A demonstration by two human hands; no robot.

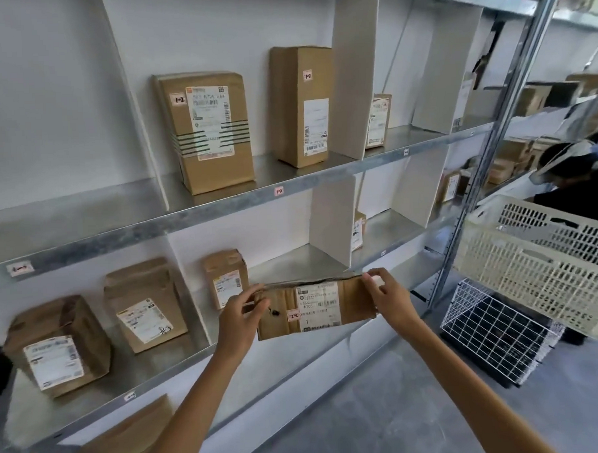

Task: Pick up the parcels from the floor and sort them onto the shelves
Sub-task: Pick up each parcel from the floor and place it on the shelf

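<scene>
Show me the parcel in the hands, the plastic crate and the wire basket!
parcel (316, 307): head view, on its white shipping label.
plastic crate (532, 274): head view, on its slotted side wall.
wire basket (494, 334): head view, on its white mesh side.

Lower shelf (292, 261) bay: small parcel (226, 279) standing at its left end; bare metal lying open rightward; white divider (331, 221) closing off the right edge.

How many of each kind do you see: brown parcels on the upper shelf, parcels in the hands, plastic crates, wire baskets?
Upper-shelf parcels: 3
Held parcel: 1
Cream plastic crate: 1
White wire basket: 1
Total: 6
</scene>
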